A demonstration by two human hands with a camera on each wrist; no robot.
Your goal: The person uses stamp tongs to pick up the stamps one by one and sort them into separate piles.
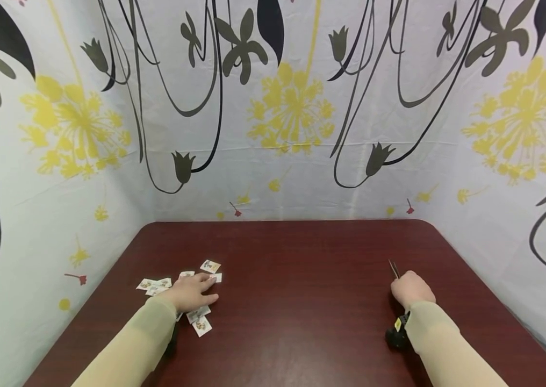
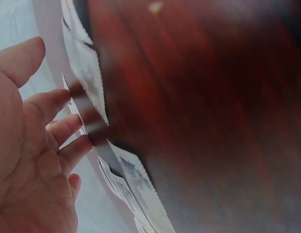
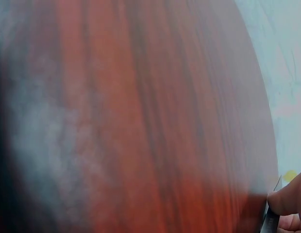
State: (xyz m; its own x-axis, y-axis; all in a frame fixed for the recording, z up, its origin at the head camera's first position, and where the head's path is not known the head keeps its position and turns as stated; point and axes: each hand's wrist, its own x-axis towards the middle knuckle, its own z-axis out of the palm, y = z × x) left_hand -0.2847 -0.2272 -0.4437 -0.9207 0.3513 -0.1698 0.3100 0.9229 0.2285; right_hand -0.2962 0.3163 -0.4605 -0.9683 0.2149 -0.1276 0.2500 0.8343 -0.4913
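In the head view, stamps (image 1: 202, 325) lay around the left hand (image 1: 191, 293), its fingers apart, and at nine o'clock from the right hand (image 1: 413, 290) (much the farther one), whose tweezers (image 1: 396, 271) pointed lengthwise toward eleven; the left wrist view showed stamps beside the fingertips, the right wrist view fingers clamped on tweezers aimed at one.

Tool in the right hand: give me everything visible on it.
The tool is slim and dark, metallic-looking, and tapers to a narrow point in the right wrist view. The head view shows what look like two thin prongs side by side, so probably tweezers. The right hand grips it, hiding its rear part. The prongs point forward and slightly left, over the right side of the table. Whether the tips touch the tabletop can't be told.
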